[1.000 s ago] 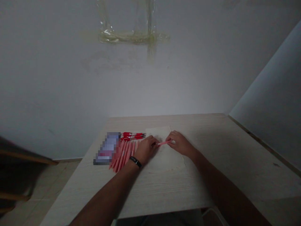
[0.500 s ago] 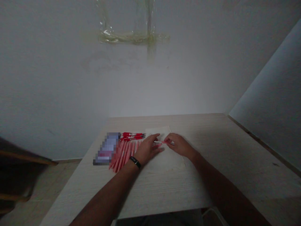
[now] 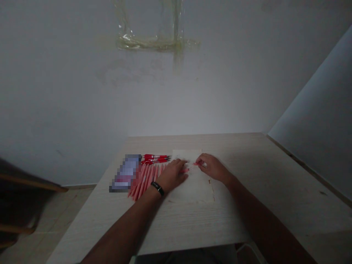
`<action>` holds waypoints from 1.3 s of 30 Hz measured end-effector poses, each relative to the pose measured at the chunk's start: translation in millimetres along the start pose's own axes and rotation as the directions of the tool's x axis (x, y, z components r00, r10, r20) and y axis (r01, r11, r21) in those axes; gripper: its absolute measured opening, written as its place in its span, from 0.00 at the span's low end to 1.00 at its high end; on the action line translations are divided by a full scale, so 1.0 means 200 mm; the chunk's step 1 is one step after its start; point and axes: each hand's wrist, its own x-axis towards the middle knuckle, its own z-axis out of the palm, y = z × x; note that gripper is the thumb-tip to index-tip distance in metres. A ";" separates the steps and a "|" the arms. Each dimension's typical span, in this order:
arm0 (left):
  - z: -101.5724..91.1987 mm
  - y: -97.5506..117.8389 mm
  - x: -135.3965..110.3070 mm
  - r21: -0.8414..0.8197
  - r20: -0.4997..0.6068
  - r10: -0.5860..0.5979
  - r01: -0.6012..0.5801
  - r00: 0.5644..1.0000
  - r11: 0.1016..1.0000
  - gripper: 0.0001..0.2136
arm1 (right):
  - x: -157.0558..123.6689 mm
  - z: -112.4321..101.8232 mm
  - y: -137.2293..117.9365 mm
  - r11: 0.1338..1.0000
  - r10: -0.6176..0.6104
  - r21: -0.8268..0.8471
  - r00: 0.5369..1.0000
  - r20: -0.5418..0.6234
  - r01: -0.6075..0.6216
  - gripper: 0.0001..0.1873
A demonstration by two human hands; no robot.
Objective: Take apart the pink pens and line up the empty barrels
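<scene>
**Both hands on one pink strip, mid-tabletop, nearer the far edge.**
Right hand [image 3: 212, 167] pinches the right end of the pink strip [image 3: 189, 168]. Left hand [image 3: 172, 174] lies over its left end, grip not discernible. The hands are close but apart, both at the strip, whose long axis runs left to right between them above a white sheet [image 3: 195, 187]. Toward the left edge of the tabletop [image 3: 275, 183] lie a row of pink rolls [image 3: 145, 176], red pens [image 3: 155, 158] and a blurred box [image 3: 125, 174].

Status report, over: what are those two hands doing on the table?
Left hand flat, pressing pink strip onto white sheet. Right hand pinches strip's far end. Row of pink sticks, red pens beside left hand.
</scene>
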 end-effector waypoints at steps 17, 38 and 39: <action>-0.03 0.03 0.02 -0.055 -0.158 -0.136 0.128 0.978 0.990 0.11 | -0.01 -0.07 0.08 0.992 0.011 -0.126 1.000 -0.017 -0.013 0.10; -0.03 0.02 0.02 0.019 -0.085 -0.046 0.048 0.995 0.999 0.10 | 0.01 -0.02 -0.02 0.996 -0.091 0.006 0.996 0.002 0.091 0.05; -0.03 0.02 0.02 0.023 -0.079 -0.044 0.046 0.996 0.999 0.10 | 0.01 -0.01 -0.03 0.996 -0.090 0.022 0.996 -0.006 0.090 0.04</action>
